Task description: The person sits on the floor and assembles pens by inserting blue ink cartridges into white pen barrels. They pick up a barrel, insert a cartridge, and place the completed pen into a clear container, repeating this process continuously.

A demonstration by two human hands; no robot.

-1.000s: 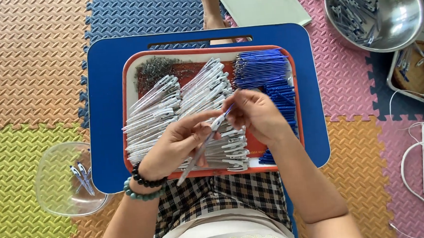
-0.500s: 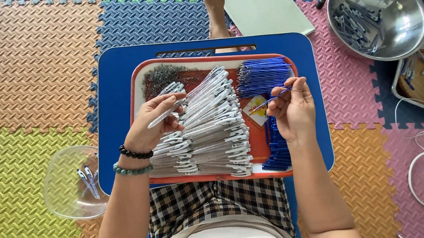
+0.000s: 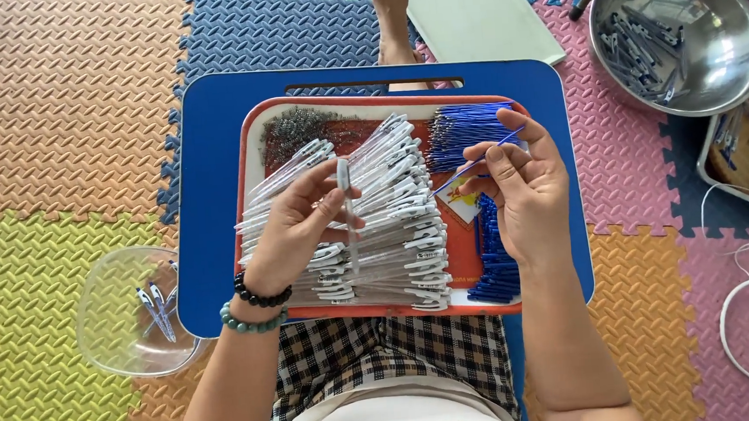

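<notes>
Clear plastic pen barrel [image 3: 346, 205] stands nearly upright in the left hand [image 3: 299, 228], its grip pinched together on the barrel's upper part, above the heap of barrels [image 3: 376, 228] at the centre of the red tray [image 3: 254, 153]. At 3 o'clock from it, the right hand [image 3: 525, 193] has its grip closed on a thin blue refill [image 3: 476, 164], finger and thumb near its lower end. Both pieces look light; the barrel seems stiff and slick, the refill slender and likely bendy, best held close to its tip. More blue refills [image 3: 465, 131] lie at the tray's 1 o'clock corner on the blue table [image 3: 207, 160].
</notes>
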